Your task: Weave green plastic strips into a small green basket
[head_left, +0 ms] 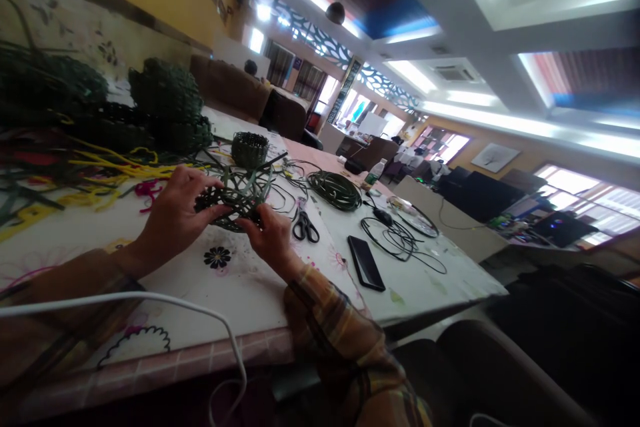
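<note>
Between my two hands is a partly woven dark green basket [227, 208], held just above the flowered tablecloth, with loose strips sticking out at its far side. My left hand [183, 203] grips its left rim between thumb and fingers. On the right, my right hand [270, 232] pinches the near right edge, thumb towards the weave. Just beyond stands a small round woven green basket [250, 149]. Black-handled scissors [305, 225] lie to the right of my right hand.
Yellow strips [117, 163] and a pile of green woven pieces [167, 103] cover the left side. At right lie a coil of green strip [335, 191], a phone [367, 263] and black cable [395, 237]. A white cable [190, 305] crosses in front of me.
</note>
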Demonstrator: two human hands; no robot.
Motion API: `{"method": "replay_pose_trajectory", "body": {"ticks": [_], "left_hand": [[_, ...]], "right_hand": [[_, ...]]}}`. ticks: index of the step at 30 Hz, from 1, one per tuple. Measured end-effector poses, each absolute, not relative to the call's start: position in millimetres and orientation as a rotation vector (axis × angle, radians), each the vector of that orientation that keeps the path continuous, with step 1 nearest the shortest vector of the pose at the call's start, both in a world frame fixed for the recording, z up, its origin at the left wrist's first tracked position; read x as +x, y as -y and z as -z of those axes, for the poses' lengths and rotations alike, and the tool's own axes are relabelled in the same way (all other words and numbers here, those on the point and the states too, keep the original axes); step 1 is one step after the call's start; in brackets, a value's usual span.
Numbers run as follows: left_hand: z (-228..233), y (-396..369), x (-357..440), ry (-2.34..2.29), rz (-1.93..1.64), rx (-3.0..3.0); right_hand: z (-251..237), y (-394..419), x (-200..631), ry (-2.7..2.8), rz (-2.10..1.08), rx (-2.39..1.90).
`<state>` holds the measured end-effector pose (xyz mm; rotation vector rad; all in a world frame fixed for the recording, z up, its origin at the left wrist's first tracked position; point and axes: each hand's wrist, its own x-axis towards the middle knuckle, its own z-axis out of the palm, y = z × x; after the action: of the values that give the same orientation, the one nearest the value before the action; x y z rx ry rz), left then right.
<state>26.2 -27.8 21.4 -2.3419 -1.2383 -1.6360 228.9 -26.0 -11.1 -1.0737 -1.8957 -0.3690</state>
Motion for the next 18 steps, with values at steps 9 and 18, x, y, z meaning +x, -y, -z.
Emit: {"method": "replay_pose_trajectory", "body": {"ticks": [9, 18], "left_hand": [[-15.9, 21.6, 26.2, 1.270, 1.812, -2.286], [-21.3, 23.9, 26.1, 1.315, 1.724, -2.418]], "right_hand": [[12.5, 27.3, 228.2, 1.887, 0.415, -1.071], [16.2, 24.9, 229.2, 1.921, 0.421, -1.091]]}}
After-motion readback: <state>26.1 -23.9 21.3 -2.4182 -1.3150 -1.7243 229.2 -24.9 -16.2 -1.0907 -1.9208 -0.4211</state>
